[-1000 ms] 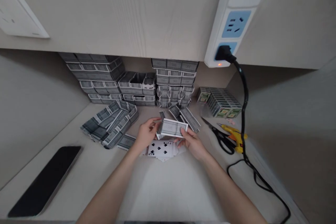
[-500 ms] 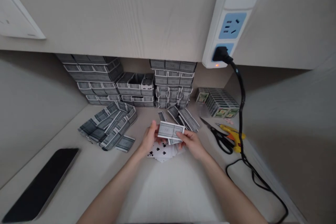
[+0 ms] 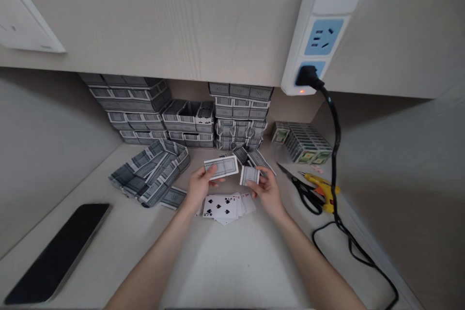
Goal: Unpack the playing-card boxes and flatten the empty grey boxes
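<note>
My left hand (image 3: 202, 183) pinches a long patterned card piece (image 3: 224, 166), grey back up, thumb on top. A shorter, squarish card piece (image 3: 249, 175), also back up, is gripped between the thumb and fingers of my right hand (image 3: 266, 189). The two pieces are apart, with a small gap between them. Below them a loose pile of playing cards (image 3: 220, 207) lies face up, a five of spades on top. Beyond the hands lie folded card strips (image 3: 259, 161). One card (image 3: 173, 197) rests back up left of my left hand.
A joined card structure (image 3: 152, 172) and a black phone (image 3: 58, 252) lie left. Stacked card blocks (image 3: 240, 111) line the back. Scissors (image 3: 307, 193), a yellow glue gun (image 3: 329, 191), boxed decks (image 3: 307, 140) and a black cable (image 3: 336, 140) are right; a power strip (image 3: 323, 34) hangs above.
The card pieces, overlapped earlier, are now apart. My left hand has moved left and up with the long one; my right hand holds the short one, and more of the face-up pile shows.
</note>
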Tool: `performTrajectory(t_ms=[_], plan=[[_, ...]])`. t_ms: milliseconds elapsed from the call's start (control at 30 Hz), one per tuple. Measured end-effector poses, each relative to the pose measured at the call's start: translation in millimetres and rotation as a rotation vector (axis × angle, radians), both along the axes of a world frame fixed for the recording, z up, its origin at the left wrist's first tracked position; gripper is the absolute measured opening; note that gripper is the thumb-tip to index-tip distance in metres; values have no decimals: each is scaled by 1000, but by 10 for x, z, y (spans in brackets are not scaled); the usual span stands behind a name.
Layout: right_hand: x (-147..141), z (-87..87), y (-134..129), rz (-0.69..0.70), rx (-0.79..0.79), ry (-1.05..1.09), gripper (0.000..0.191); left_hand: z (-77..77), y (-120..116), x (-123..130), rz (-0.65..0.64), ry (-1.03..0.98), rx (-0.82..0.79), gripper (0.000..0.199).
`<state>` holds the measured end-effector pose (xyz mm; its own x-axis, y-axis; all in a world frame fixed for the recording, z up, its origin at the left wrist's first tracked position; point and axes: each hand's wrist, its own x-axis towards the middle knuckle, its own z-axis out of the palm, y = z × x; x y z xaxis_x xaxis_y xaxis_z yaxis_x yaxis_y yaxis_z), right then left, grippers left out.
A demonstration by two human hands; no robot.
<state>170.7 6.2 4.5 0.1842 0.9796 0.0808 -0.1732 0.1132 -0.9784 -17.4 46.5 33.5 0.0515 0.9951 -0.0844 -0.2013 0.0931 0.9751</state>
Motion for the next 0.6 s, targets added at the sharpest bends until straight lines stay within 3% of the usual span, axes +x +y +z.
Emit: performTrajectory(t_ms=[67,267,400,600], plan=[[4,-3,7,-22,-3,-4,60,2,0,-1,1,5,29,39],[-9,59,-20,-9,-57,-159,28,-5,8,11,34,-28,95,38],[-11,117,-60,-2,-50,-161,27,5,21,4,30,-50,88,40],[-3,65,-59,18,-62,-94,29,37,12,10,24,-32,78,44]])
